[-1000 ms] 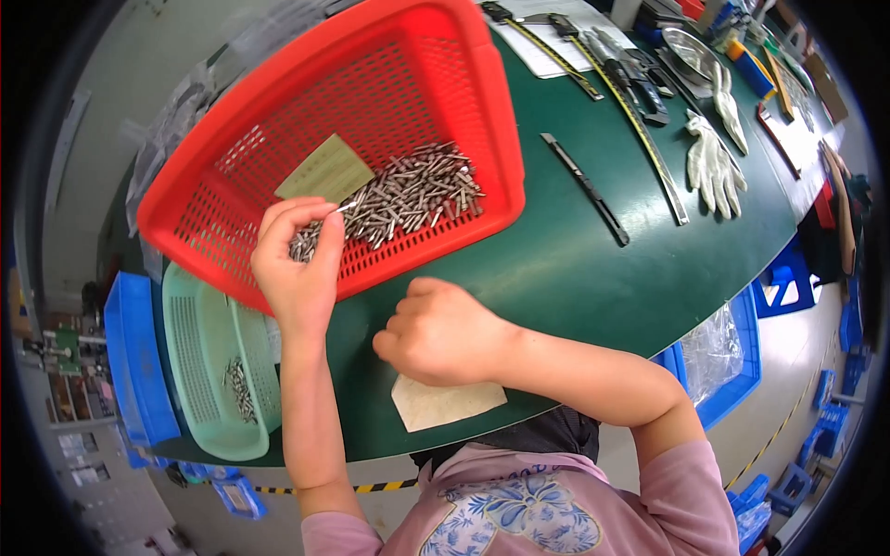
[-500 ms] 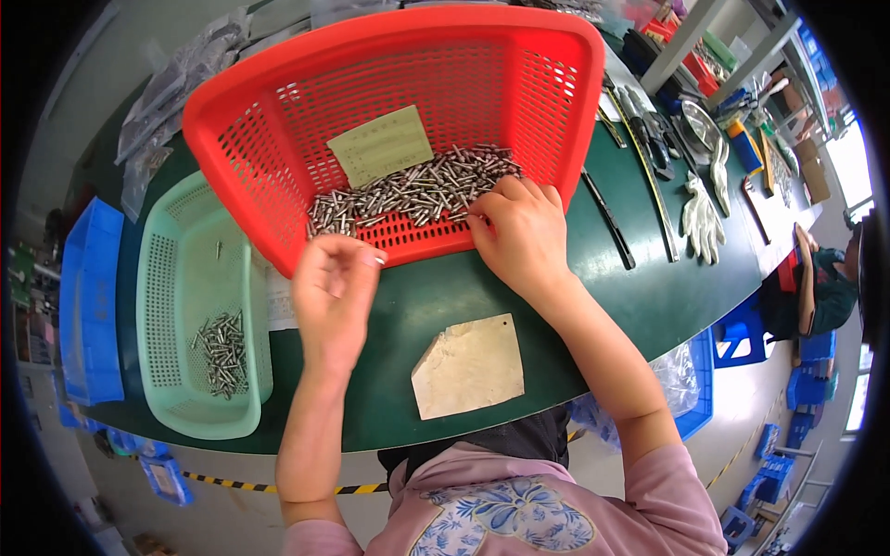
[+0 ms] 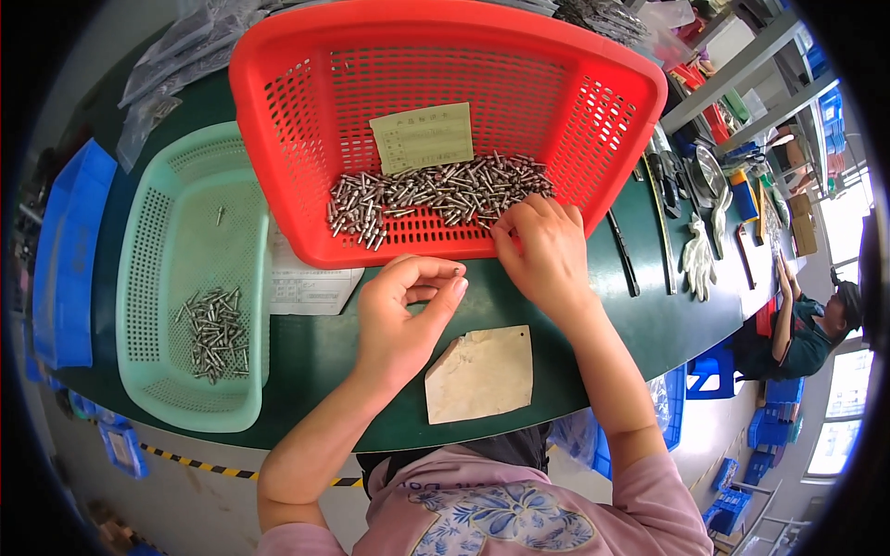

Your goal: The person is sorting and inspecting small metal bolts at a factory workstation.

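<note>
A careless brush by the right hand [image 3: 547,255], its fingers bunched at the edge of the metal pins [image 3: 445,190], could scatter some onto the green surface [image 3: 482,304]. Slim, shiny and jumbled, they lie in the red basket [image 3: 445,17]. The left hand [image 3: 399,315] pinches narrowly; whether either holds a pin, one cannot tell.

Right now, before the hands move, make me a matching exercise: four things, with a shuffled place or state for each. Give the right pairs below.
Things
1. left hand
2. right hand
3. yellow slip
4. green basket

Places and states
A. inside the red basket, behind the pins
B. to the left of the red basket
C. thumb and forefinger tips close together, in front of the red basket
D. reaching over the red basket's front rim

Pairs: 1-C, 2-D, 3-A, 4-B
</note>
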Tool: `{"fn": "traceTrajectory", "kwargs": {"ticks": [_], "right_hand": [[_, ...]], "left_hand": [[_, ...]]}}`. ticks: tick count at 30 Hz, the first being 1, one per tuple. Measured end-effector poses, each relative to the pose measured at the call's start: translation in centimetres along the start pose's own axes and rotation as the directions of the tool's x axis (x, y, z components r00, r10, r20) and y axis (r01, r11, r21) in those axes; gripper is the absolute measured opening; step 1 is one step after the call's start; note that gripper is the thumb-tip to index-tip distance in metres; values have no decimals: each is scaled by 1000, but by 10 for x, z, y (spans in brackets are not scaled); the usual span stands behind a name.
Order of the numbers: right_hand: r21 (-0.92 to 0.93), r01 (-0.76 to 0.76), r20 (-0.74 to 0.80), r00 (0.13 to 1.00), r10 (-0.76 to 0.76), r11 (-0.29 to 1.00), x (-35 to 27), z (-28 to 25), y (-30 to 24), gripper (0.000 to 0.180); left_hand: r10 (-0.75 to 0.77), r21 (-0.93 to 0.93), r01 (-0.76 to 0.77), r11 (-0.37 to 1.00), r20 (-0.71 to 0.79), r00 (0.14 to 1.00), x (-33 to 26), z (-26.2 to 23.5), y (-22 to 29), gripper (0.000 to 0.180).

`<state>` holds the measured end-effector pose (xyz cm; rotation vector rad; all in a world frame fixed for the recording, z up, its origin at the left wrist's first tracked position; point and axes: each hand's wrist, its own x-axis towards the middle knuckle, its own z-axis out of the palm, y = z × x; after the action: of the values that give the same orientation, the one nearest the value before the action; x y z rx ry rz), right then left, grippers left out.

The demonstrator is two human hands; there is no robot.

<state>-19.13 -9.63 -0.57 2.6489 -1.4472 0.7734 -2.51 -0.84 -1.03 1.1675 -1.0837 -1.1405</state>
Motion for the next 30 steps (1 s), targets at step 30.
{"fn": "traceTrajectory", "kwargs": {"ticks": [30], "right_hand": [[-38, 82, -70, 994, -84, 996, 21, 3, 6, 10]], "left_hand": [[-126, -190, 124, 974, 2, 992, 5, -7, 4, 12]]}}
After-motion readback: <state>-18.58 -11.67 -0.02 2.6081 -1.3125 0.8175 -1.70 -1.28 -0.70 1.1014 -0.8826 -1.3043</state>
